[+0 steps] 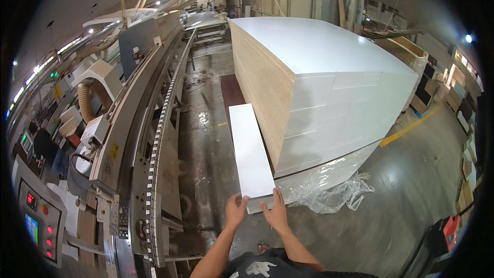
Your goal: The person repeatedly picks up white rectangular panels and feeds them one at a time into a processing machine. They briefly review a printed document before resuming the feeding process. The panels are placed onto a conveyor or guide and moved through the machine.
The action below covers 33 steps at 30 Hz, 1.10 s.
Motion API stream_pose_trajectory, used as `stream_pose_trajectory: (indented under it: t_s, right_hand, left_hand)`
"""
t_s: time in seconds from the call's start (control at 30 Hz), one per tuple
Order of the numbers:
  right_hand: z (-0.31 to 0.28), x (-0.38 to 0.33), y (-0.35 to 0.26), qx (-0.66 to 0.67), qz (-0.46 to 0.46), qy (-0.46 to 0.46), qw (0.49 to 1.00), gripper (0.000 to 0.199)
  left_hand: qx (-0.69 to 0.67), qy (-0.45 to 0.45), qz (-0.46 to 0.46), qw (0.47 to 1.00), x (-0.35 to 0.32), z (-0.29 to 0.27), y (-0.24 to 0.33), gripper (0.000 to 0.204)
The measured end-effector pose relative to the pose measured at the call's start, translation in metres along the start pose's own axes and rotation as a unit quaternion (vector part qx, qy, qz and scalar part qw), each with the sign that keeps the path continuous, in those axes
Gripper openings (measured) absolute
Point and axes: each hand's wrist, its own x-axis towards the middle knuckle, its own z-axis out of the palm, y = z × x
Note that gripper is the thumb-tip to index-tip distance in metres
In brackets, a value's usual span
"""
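A long, narrow white panel lies lengthwise in front of me, on top of a white stack whose near end shows under a dark gap. My left hand grips the panel's near left corner, its thumb by the end edge. At the near right corner, my right hand has its fingers along the side and its thumb toward the end face. The undersides of both hands' grips are hidden.
Right of the panel stands a tall stack of large white boards with brown edges. Crumpled clear plastic film lies at its foot. A long machine with a roller rail runs along the left, with a control panel nearest me.
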Motion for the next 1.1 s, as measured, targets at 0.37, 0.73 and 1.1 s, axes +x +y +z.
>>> stream_pose_trajectory:
  t_s: [0.37,0.73,1.1]
  right_hand:
    - [0.000,-0.070,-0.046,-0.008,-0.097,-0.201,0.975,0.074]
    - [0.108,-0.051,-0.031,0.420,0.289,-0.278,0.814,0.049]
    - [0.261,-0.205,-0.191,0.243,0.226,-0.606,0.723,0.026]
  left_hand:
    - [-0.286,0.140,-0.203,0.926,-0.047,-0.065,0.005,0.041]
    - [-0.351,0.568,-0.168,0.725,-0.256,-0.230,-0.098,0.017]
    - [-0.142,0.812,-0.168,0.540,-0.500,-0.335,-0.201,0.022]
